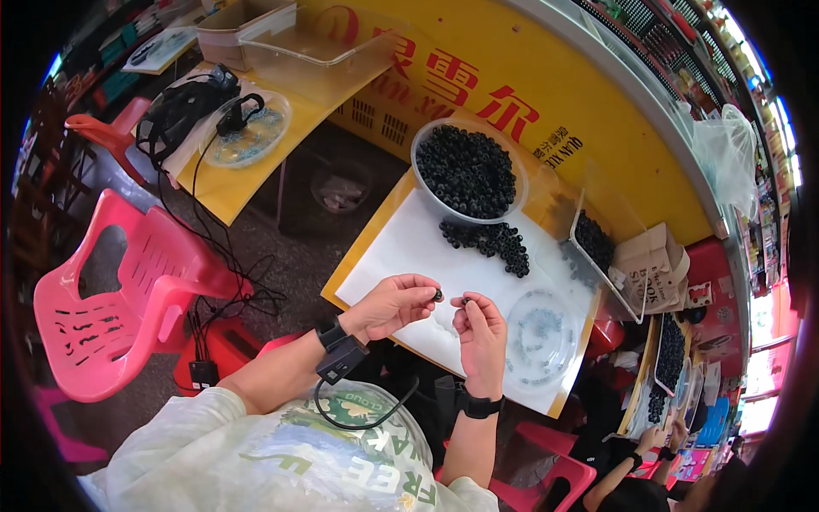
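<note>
My left hand (394,309) pinches a small black round part (438,295) between thumb and fingertips, above the white sheet (384,247). Facing it, a short gap away, my right hand (482,334) is closed on another tiny dark piece (465,301), mostly covered by the fingertips. Beyond my hands stands a clear round tub (415,162) heaped with black ring-like parts (467,171). Several more of these parts (493,243) lie loose on the sheet in front of it. Beside my right hand rests a shallow clear dish (510,363) with small pale-blue bits in it.
A clear bin (627,303) with black parts stands at the table's right. On the left are a pink chair (94,324), trailing black cables (205,226) and a second yellow table (223,200). At lower right, another person's hands (661,437) work at a table.
</note>
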A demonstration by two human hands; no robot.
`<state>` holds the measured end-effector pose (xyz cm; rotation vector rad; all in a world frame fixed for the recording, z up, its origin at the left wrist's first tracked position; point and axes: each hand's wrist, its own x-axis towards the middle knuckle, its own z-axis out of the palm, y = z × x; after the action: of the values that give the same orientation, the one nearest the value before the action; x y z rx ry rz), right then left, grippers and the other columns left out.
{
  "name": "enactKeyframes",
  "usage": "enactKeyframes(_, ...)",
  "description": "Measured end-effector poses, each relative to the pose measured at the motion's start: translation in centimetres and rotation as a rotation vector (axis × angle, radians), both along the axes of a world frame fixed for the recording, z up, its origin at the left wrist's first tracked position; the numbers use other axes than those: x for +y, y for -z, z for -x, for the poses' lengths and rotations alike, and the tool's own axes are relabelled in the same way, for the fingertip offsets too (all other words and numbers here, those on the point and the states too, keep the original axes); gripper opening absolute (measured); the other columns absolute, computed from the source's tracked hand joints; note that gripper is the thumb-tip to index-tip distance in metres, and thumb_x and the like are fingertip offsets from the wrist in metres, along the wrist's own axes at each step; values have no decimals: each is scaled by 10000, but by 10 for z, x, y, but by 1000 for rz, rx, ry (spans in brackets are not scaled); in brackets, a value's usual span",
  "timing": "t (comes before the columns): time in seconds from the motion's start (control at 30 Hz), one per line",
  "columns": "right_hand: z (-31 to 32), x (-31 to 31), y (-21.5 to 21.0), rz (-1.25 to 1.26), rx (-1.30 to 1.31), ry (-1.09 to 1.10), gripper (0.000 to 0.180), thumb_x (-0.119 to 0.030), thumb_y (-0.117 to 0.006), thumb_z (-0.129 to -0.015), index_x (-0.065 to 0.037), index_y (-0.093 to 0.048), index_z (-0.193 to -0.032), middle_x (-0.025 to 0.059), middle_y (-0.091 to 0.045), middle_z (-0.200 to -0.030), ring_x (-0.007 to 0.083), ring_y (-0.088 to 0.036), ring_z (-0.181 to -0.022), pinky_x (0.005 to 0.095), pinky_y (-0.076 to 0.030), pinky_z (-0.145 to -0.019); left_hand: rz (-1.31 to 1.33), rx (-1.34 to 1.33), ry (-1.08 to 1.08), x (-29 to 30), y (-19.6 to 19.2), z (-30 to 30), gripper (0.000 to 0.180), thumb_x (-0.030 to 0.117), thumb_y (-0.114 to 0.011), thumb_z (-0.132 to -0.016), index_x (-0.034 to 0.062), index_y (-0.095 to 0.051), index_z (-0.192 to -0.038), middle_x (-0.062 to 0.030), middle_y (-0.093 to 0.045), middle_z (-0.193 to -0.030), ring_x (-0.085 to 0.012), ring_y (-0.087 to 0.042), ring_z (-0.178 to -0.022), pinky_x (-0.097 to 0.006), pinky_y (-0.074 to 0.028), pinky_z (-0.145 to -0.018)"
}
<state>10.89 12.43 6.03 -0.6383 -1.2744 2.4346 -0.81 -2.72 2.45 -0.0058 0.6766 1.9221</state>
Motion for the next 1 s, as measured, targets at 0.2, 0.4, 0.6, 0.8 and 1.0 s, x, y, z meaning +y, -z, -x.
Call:
enactKeyframes(0.2,-11,-4,1,-157,22,105,171,23,-612,-913,71,-654,-1071,67,-650,-899,90,-547,-720,222,-454,-684,11,39,30,14,-10,-9,150,70,-648,-936,17,-646,-1076,-57,-670,-958,-130,-646,-826,-248,-557,-774)
enactKeyframes(0.4,-10,-16,-12,-499,-111,142,143,12,-639,-902,53,-686,-1031,42,-661,-916,90,-577,-774,221,-467,-710,41,89,21,18,-7,-14,139,55,-639,-936,21,-650,-1070,-55,-671,-953,-130,-646,-832,-259,-553,-788)
enactKeyframes(0.6,-10,-21,-17,-945,-157,152,112,-6,-670,-880,18,-701,-985,40,-670,-907,101,-590,-792,231,-475,-724,61,106,1,18,-4,-16,155,53,-644,-933,11,-652,-1081,-58,-676,-963,-128,-649,-836,-253,-554,-791)
enactKeyframes(0.8,-12,-23,-12,-1055,-148,176,134,12,-700,-844,4,-701,-978,90,-683,-905,148,-628,-758,269,-510,-699,69,100,10,18,-3,-18,167,57,-651,-929,5,-652,-1088,-61,-680,-965,-129,-653,-844,-252,-558,-795)
enactKeyframes(1.0,-15,-22,-5,-1108,-109,149,182,29,-731,-802,-5,-703,-979,89,-684,-904,155,-626,-742,262,-504,-683,95,118,63,14,-6,-16,179,62,-656,-927,8,-656,-1098,-60,-682,-982,-121,-656,-856,-246,-559,-800)
